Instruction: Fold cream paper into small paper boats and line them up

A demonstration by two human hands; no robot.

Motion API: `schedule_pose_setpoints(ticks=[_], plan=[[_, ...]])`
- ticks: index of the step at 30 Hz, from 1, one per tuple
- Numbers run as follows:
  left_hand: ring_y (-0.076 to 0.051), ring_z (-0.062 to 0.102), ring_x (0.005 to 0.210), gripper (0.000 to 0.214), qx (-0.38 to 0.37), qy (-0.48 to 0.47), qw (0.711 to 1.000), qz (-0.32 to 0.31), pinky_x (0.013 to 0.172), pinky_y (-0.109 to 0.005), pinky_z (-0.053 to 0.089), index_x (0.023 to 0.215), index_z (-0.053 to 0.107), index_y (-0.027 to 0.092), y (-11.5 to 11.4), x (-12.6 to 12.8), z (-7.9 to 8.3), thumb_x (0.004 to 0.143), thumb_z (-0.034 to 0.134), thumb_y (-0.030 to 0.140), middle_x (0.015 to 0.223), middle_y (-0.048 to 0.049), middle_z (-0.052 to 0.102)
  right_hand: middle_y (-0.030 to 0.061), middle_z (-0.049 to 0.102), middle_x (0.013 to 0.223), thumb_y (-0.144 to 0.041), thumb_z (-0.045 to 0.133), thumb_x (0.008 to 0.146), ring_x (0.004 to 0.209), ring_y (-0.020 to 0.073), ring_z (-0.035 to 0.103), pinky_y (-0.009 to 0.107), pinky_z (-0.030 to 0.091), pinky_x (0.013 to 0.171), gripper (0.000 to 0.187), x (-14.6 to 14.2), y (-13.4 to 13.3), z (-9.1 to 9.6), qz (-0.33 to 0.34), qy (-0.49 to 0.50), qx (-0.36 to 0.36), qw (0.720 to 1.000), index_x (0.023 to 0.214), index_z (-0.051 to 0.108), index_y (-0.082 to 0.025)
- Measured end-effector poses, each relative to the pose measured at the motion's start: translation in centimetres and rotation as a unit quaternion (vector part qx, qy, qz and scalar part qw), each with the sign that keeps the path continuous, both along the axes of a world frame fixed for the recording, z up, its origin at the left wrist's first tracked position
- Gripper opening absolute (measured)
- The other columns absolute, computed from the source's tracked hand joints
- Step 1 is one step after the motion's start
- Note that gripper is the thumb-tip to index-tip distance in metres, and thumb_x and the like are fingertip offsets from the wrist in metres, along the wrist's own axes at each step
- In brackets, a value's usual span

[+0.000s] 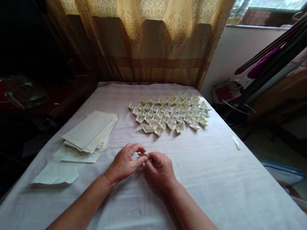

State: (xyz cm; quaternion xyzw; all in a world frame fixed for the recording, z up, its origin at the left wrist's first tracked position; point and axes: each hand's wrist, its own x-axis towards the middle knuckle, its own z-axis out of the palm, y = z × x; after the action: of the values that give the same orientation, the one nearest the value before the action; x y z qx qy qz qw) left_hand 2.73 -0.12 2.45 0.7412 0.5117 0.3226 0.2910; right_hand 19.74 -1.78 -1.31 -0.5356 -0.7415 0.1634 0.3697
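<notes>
Between my two hands, above the middle of the cloth, is a small folded piece of paper, mostly covered by fingers. My left hand pinches its left side with thumb and fingertips. Curled round the right end, my right hand grips it with thumb and forefinger. Beyond the hands stand many small folded paper boats, grouped closely in rows. To the left of my left hand lies a stack of paper sheets, with looser sheets spread at its near end.
A white cloth covers the table. At its right edge lies a small white object. A yellow patterned curtain hangs behind the table. A blue-rimmed plastic container stands low at the right.
</notes>
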Motion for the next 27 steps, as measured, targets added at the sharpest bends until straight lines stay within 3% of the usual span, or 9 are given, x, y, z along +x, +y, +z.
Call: schedule_pose_setpoints(ticks=[8, 12, 20, 27], plan=[[-0.019, 0.063, 0.086, 0.007, 0.171, 0.065, 0.983, -0.003, 0.082, -0.032, 0.046, 0.081, 0.062, 0.022, -0.8, 0.6, 0.0, 0.083, 0.066, 0.017, 0.085, -0.0005, 0.069, -0.0009, 0.07, 0.068, -0.016, 0.059, 0.081, 0.065, 0.0154, 0.062, 0.026, 0.035, 0.067, 0.011, -0.3, -0.2, -0.4, -0.009, 0.002, 0.064, 0.998, 0.074, 0.065, -0.022], [-0.02, 0.062, 0.086, 0.006, 0.215, 0.094, 0.971, 0.039, 0.08, -0.033, 0.045, 0.083, 0.063, 0.022, -1.4, 1.1, 0.0, 0.084, 0.067, 0.017, 0.087, -0.0013, 0.068, -0.0006, 0.067, 0.066, -0.014, 0.056, 0.083, 0.064, 0.0149, 0.06, 0.027, 0.033, 0.069, 0.015, -0.4, -0.2, -0.2, -0.014, -0.014, 0.098, 0.995, 0.072, 0.062, -0.021], [-0.019, 0.062, 0.084, 0.008, 0.225, 0.09, 0.968, 0.06, 0.08, -0.033, 0.045, 0.08, 0.06, 0.021, -1.6, 1.5, -0.2, 0.084, 0.062, 0.014, 0.085, -0.0011, 0.067, 0.0002, 0.065, 0.065, -0.016, 0.054, 0.088, 0.064, 0.0152, 0.057, 0.029, 0.031, 0.069, 0.018, -0.2, -0.3, 0.8, 0.017, -0.058, 0.15, 0.987, 0.073, 0.062, -0.02], [-0.018, 0.065, 0.086, 0.009, 0.191, 0.055, 0.98, -0.015, 0.082, -0.032, 0.046, 0.082, 0.058, 0.022, -1.0, 0.9, 0.2, 0.088, 0.054, 0.015, 0.087, -0.0003, 0.071, 0.0007, 0.067, 0.069, -0.016, 0.053, 0.09, 0.065, 0.0148, 0.056, 0.029, 0.033, 0.071, 0.018, 0.0, -0.2, 0.9, 0.038, -0.058, 0.177, 0.982, 0.077, 0.064, -0.02]])
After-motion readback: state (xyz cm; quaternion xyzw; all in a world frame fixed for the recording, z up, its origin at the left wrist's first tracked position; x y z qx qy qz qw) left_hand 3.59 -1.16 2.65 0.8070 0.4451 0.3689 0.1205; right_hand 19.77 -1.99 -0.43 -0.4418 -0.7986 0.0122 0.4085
